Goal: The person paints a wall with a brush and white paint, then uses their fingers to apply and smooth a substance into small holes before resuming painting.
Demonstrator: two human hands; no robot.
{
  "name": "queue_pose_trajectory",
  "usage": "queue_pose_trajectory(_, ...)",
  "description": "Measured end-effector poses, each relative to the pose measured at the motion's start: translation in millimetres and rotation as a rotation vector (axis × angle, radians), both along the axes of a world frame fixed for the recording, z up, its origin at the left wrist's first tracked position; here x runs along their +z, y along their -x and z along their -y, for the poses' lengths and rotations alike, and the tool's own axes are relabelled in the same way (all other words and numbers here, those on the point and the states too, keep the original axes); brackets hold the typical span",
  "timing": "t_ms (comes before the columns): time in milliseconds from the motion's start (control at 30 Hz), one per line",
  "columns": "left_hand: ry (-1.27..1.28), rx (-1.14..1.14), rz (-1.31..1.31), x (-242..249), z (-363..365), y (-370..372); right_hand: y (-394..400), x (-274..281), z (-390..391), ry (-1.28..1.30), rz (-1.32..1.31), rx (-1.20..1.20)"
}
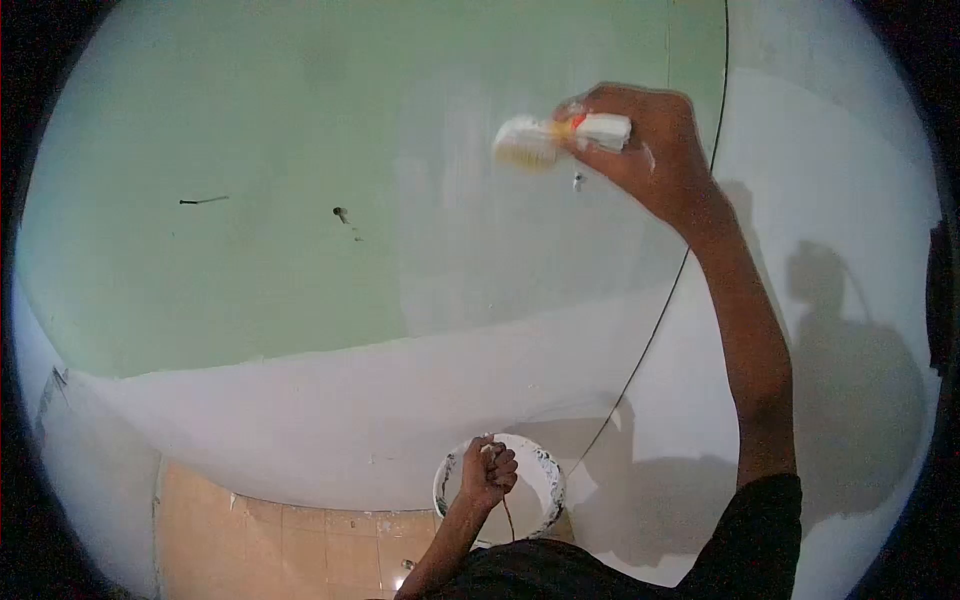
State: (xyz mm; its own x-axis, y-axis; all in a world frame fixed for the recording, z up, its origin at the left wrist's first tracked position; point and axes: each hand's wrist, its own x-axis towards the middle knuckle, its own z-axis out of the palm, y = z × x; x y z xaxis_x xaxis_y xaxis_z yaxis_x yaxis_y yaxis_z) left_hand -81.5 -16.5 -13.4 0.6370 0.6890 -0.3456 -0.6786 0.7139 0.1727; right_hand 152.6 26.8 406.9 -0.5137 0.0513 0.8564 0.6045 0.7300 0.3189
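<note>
My right hand [645,140] is closed around the white handle of a paintbrush [527,145], raised high at the wall. The brush head, blurred at its bristles, points left and lies over a whitish painted patch [470,220] on the green wall [250,100]. White smears mark the hand. Low in front of my body, my left hand [488,470] is closed on the thin handle of a white bucket [552,480]. Dark and white paint splotches cover the bucket's rim. Part of its inside is hidden by the hand.
Two nails [340,213] [200,201] stick out of the green area, and a small metal fitting [578,181] sits below the brush. A dark cable [655,325] runs down near the right corner. Orange floor tiles [300,545] show at lower left.
</note>
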Motion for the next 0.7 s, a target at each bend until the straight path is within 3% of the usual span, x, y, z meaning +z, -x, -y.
queue_pose_trajectory(33,0.015,-0.012,0.028,-0.6,0.1,-0.8,1.0,11.4,3.3,-0.086,-0.019,0.027)
queue_pose_trajectory(67,0.028,-0.014,0.015,2.7,1.0,-1.0,3.7,16.2,13.6,-0.215,0.011,-0.118)
queue_pose_trajectory(167,0.015,0.017,-0.008,0.2,3.3,-2.4,5.5,-11.2,22.6,-0.349,-0.017,-0.192)
queue_pose_trajectory(233,0.016,0.014,0.013,-3.7,1.1,-1.9,13.4,-58.0,7.9,-0.322,0.011,-0.234)
queue_pose_trajectory(267,0.021,0.006,0.028,-5.6,0.4,-0.8,19.7,-93.1,4.2,-0.076,-0.041,-0.303)
queue_pose_trajectory(300,0.026,0.008,0.04,-6.8,-0.6,-0.4,18.6,-120.1,-6.7,-0.344,0.191,-0.396)
queue_pose_trajectory(333,0.031,0.001,0.056,-7.7,-1.5,0.2,20.2,-147.6,-11.9,-0.413,0.266,-0.393)
queue_pose_trajectory(467,0.048,0.023,0.059,4.9,4.1,-2.3,18.3,-207.8,14.2,-0.114,0.363,-0.315)
queue_pose_trajectory(533,0.043,0.024,0.074,-0.4,3.4,-2.3,14.6,-202.3,28.4,-0.023,0.392,-0.285)
queue_pose_trajectory(600,0.044,0.011,0.094,-0.9,1.5,-2.7,8.6,-181.6,40.4,0.275,0.225,-0.203)
queue_pose_trajectory(700,0.061,0.017,0.019,7.5,3.4,-3.8,8.9,-108.6,35.0,0.386,-0.003,-0.144)
